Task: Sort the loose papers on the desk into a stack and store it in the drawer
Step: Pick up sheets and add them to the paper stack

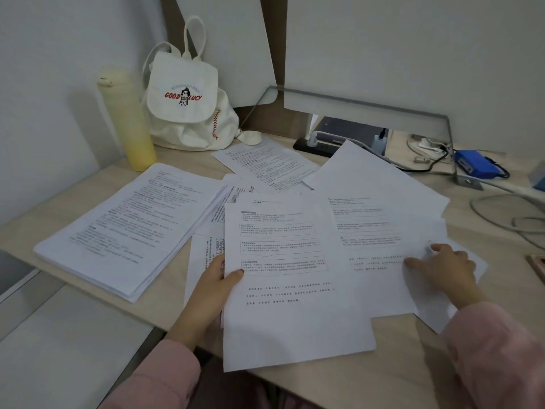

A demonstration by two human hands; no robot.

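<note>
Several loose papers [368,184] scattered right of the stack [124,225]; printed sheet [295,290] pinched by left hand [215,286] beside it, right hand [445,268] laid on papers further off, nothing grasped

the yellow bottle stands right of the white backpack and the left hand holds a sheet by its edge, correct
Not quite. The head view shows the yellow bottle standing left of the white backpack, not right of it. The left hand does hold a sheet by its edge.
</note>
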